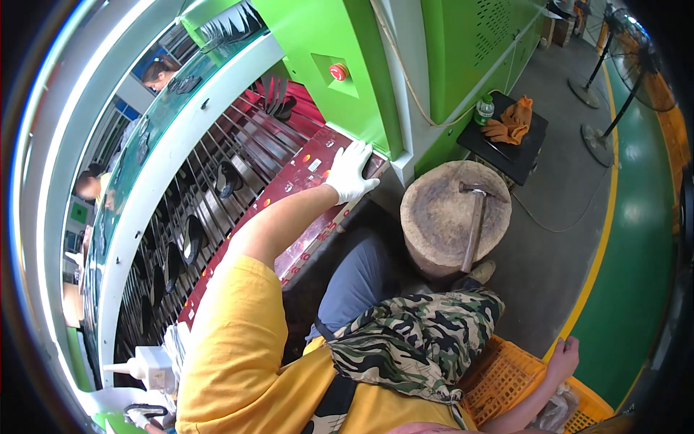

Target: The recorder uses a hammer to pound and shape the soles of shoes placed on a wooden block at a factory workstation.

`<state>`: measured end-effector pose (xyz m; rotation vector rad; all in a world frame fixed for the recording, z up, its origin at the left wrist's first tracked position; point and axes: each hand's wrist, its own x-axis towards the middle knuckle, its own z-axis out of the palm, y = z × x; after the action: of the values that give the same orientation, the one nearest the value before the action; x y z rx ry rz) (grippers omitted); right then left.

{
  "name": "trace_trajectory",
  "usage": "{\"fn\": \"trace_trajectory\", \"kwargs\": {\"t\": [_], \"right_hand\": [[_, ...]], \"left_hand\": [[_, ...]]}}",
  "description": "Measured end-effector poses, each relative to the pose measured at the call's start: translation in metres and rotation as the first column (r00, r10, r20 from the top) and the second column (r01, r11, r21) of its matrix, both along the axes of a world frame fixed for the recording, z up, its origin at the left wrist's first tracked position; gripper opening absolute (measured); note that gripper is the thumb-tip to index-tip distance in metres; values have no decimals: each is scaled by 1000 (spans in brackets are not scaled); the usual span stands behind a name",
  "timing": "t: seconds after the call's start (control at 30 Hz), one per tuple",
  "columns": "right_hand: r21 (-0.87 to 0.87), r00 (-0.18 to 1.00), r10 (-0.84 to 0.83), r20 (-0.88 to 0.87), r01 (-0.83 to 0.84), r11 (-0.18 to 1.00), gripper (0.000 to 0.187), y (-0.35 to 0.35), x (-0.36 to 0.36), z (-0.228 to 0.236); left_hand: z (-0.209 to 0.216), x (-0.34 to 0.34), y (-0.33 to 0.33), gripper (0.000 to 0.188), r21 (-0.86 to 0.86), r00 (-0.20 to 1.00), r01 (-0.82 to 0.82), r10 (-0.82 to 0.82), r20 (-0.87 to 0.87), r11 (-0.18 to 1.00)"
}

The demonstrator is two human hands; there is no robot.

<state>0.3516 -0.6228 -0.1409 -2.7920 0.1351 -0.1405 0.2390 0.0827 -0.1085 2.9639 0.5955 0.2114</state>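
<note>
My left hand point(350, 172), in a white glove, lies flat with its fingers spread on the end of a dark red ledge point(289, 189) beside the green machine. My right hand point(564, 359) is bare and hangs low at the right, above the rim of an orange plastic crate point(506, 376). Its fingers look curled in, and nothing shows in them. In front of my knees stands a round wooden stump point(437, 210), with a hammer point(475, 230) resting on top; neither hand touches it. Left of the ledge, several dark shoes point(194, 239) sit among metal rods.
A red push button point(338, 71) sits on the green machine point(354, 36). Past the stump, a black stool point(517, 163) bears orange gloves point(510, 123) and a green bottle point(484, 108). Standing fans point(597, 145) are farther right. A white nozzle bottle point(150, 367) is lower left. People work behind the curved counter.
</note>
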Motion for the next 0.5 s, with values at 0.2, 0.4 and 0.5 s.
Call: {"fn": "trace_trajectory", "kwargs": {"t": [0.2, 0.4, 0.5], "right_hand": [[34, 1000, 18, 10, -18, 999, 26, -5, 3, -10], [8, 1000, 23, 4, -23, 1000, 25, -3, 3, 2], [4, 1000, -2, -4, 2, 1000, 24, -2, 1, 8]], "left_hand": [[-3, 3, 2, 92, 3, 1000, 3, -3, 9, 1000], [0, 4, -2, 92, 1, 1000, -3, 3, 4, 1000], [5, 5, -5, 92, 3, 1000, -8, 8, 2, 1000]]}}
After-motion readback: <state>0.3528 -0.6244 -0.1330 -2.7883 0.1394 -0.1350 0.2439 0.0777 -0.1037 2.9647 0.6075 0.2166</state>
